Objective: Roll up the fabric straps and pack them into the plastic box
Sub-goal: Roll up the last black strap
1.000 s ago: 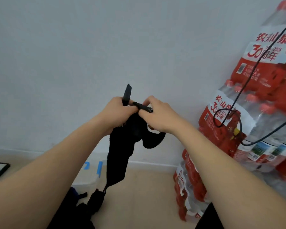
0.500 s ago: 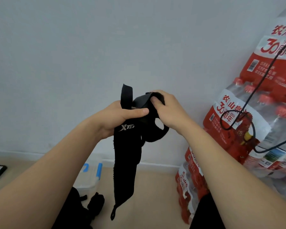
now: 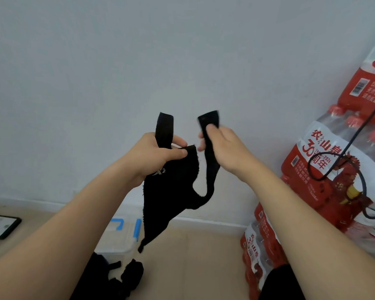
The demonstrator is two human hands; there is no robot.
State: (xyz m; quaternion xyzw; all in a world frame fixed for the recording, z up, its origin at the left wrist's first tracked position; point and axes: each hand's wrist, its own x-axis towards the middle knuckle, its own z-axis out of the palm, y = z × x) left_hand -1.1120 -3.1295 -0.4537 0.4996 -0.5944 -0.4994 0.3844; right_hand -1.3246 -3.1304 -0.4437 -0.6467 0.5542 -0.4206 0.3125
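Far left on the floor, a dark flat screen device, idle. Next, the clear plastic box with blue latches sits on the floor against the wall, partly hidden behind the left forearm; contents can't be made out. Just in front of it is a heap of black fabric, likely more straps waiting, too dark to be sure. Left hand is closed on the black fabric strap, thumb pinching the wide part at its top edge, with one narrow tab poking up between the fingers. Strap is in the air between both hands, above the box, nowhere near packed. Looks soft and limp: wide padded body with a white logo half hidden under the left hand, slightly frayed edge, tapering down to a small tip that dangles over the box. A narrow band loops down in a U and up to the right hand, which pinches that end, tab sticking up past the thumb. Held apart like this probably to straighten it and find an end before rolling; rolling not started. Far right, stacked shrink-wrapped bottled water packs with red labels, a black cable hanging across them.
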